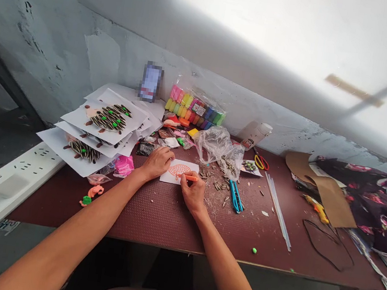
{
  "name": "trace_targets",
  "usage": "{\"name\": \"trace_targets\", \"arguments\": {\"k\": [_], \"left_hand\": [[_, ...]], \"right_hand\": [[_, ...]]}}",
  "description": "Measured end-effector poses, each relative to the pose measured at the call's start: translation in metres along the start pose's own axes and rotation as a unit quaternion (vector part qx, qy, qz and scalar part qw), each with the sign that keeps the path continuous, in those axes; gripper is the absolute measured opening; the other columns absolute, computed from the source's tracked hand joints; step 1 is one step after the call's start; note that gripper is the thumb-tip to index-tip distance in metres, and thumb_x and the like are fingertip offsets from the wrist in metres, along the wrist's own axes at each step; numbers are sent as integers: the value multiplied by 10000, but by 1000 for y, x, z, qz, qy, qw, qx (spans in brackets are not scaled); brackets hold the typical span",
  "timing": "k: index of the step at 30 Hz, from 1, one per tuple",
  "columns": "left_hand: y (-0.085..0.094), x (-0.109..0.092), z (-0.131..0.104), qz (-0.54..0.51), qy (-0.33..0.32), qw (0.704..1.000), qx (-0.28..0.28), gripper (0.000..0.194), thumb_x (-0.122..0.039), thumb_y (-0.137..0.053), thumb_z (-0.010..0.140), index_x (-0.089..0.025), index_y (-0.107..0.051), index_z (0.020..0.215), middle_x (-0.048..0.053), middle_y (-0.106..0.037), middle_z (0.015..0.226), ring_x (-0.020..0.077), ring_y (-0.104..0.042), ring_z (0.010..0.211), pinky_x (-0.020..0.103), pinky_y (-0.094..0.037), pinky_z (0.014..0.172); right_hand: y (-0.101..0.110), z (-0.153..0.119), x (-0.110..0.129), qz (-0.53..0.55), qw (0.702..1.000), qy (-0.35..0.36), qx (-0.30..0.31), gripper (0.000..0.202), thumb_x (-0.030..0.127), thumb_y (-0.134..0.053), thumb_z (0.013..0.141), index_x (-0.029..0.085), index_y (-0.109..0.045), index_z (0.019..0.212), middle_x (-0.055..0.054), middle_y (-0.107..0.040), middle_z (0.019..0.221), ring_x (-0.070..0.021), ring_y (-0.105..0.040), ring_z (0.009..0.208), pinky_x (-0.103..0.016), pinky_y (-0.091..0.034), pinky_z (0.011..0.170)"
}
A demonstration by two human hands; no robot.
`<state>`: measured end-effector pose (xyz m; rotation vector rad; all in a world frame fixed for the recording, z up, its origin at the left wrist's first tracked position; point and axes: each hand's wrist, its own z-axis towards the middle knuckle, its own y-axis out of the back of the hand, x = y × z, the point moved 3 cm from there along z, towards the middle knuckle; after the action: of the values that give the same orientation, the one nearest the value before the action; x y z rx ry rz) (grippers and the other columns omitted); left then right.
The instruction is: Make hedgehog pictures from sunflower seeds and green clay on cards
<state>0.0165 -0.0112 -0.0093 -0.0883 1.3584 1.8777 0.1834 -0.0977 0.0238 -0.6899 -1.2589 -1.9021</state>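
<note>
A small white card (165, 177) with an orange scale-like drawing lies on the dark red table (153, 216). My right hand (192, 193) is closed around an orange marker (191, 178), its tip at the drawing's lower part. At the card's upper left edge rests my left hand (159, 162), its fingers bent and close together; nothing can be made out in them. Sunflower seeds (220, 186) are scattered right of the card, beside a teal cutter (235, 197).
Stacked hedgehog pictures (106, 117) and a white power strip (5, 185) are at the left. Bagged coloured clay (195, 109) stands by the wall. Scissors (261, 162), clear glue sticks (278, 211) and a yellow glue gun (320, 211) lie to the right.
</note>
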Motion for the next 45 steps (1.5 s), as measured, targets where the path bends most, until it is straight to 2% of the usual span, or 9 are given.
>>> {"name": "trace_targets", "arguments": {"k": [14, 23, 28, 33, 40, 45], "left_hand": [[4, -5, 0, 10, 2, 1000, -3, 217, -89, -484, 858, -187, -677, 872, 91, -633, 902, 258, -579, 891, 404, -468, 832], [1, -1, -1, 3, -2, 1000, -9, 227, -92, -478, 847, -195, -679, 873, 85, -625, 894, 253, -569, 893, 402, -468, 836], [1, -2, 0, 6, -1, 1000, -5, 216, -93, -482, 849, -189, -674, 864, 90, -626, 891, 261, -571, 897, 405, -468, 830], [1, -2, -1, 10, -2, 1000, -5, 211, -97, -484, 860, -191, -673, 869, 86, -626, 893, 254, -575, 897, 401, -468, 838], [1, -1, -1, 4, -4, 1000, -6, 222, -92, -477, 854, -194, -673, 874, 85, -624, 895, 253, -571, 894, 403, -471, 838], [1, -2, 0, 9, -3, 1000, -7, 217, -85, -481, 853, -196, -668, 865, 80, -624, 892, 248, -575, 895, 393, -470, 838]], "right_hand": [[0, -1, 3, 12, 1000, 4, 14, 285, 400, -559, 882, 198, -672, 715, -21, -683, 673, -141, -579, 556, -258, -451, 569], [0, 0, 2, 10, 1000, 5, 3, 263, 370, -552, 867, 204, -672, 702, -38, -708, 697, -159, -624, 595, -266, -483, 607], [0, -1, 3, 35, 999, -2, 21, 253, 352, -555, 864, 200, -695, 719, -41, -723, 715, -160, -630, 604, -264, -478, 602], [4, 1, -2, 69, 997, -44, -16, 258, 358, -560, 872, 186, -711, 752, -49, -740, 773, -159, -655, 646, -264, -492, 624], [5, 2, -4, 18, 999, -32, -26, 259, 355, -570, 871, 185, -696, 721, -41, -708, 716, -146, -601, 577, -260, -456, 584], [5, 2, -2, 14, 999, -24, -15, 272, 356, -564, 894, 179, -726, 765, -45, -717, 748, -141, -592, 569, -258, -452, 577]]}}
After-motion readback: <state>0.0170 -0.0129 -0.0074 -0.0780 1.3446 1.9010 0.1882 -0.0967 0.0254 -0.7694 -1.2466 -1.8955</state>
